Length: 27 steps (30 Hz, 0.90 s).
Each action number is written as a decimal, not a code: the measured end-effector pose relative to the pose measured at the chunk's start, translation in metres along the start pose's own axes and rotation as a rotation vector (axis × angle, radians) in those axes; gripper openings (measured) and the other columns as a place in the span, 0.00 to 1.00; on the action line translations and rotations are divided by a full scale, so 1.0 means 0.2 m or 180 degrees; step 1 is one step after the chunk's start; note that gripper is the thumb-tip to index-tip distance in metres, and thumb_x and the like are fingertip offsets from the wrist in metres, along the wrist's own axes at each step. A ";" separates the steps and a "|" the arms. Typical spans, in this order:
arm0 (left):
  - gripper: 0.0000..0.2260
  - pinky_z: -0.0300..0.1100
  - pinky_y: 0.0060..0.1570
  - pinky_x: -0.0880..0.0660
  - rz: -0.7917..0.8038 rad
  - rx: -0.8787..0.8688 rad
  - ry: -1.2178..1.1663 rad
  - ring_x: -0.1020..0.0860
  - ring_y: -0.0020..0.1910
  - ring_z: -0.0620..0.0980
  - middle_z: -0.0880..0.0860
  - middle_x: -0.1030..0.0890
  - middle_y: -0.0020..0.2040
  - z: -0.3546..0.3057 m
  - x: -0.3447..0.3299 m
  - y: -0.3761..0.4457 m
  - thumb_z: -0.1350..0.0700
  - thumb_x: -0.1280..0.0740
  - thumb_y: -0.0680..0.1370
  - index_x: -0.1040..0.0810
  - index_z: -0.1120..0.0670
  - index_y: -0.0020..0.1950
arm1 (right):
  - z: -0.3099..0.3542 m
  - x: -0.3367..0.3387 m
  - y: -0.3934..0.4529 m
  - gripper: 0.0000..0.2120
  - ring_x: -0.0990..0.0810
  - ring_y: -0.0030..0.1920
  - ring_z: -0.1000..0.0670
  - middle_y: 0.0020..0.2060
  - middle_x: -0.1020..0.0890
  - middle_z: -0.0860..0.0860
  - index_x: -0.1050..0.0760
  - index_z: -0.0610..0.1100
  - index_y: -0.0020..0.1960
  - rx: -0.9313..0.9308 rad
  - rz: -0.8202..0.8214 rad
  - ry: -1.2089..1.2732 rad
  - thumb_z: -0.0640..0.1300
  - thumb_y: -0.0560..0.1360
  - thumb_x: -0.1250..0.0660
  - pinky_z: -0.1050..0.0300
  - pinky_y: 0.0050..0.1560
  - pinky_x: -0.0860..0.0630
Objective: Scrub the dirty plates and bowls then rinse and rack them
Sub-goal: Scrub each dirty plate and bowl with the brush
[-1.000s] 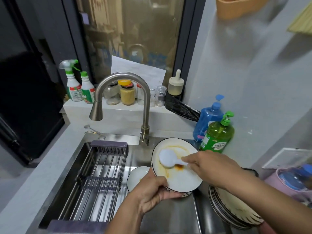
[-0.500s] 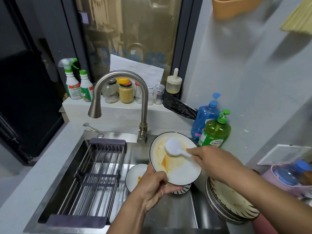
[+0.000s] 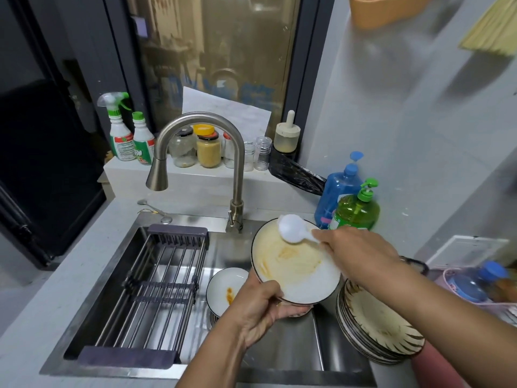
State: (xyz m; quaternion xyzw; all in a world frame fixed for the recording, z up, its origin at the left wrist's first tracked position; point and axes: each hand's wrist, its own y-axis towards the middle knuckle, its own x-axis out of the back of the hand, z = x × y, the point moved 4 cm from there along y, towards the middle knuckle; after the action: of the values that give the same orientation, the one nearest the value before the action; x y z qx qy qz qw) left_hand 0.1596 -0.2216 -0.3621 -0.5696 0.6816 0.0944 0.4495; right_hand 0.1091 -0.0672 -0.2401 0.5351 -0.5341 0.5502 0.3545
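Head view: left hand (image 3: 260,312) grips the plate (image 3: 296,278) tilted over the sink (image 3: 279,359), right hand (image 3: 361,256) pinching the brush (image 3: 292,229), now moved from centre to far rim, orange stain smeared thin, so scrubbing appears nearly complete

We've got one view only, head cam, wide-angle, looking fwd and down over the sink (image 3: 134,278). Close in: forearms enter from 6 o'clock, faucet (image 3: 235,152) at 12, window behind it, wall at 3. No 2nd view to overlap.
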 end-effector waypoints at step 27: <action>0.29 0.68 0.49 0.20 0.0326 0.0197 0.0348 0.19 0.58 0.73 0.66 0.20 0.64 0.00 0.07 0.02 0.78 0.44 0.75 0.29 0.56 0.72 | 0.07 -0.24 0.03 0.15 0.20 0.42 0.58 0.41 0.17 0.60 0.24 0.69 0.64 0.0309 0.0167 0.1999 0.56 0.80 0.36 0.59 0.46 0.22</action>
State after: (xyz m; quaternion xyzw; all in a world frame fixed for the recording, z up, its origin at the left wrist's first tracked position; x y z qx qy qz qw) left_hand 0.1569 -0.2306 -0.3738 -0.5242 0.7360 0.0650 0.4235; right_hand 0.1143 -0.0740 -0.2898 0.3415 -0.3853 0.7223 0.4618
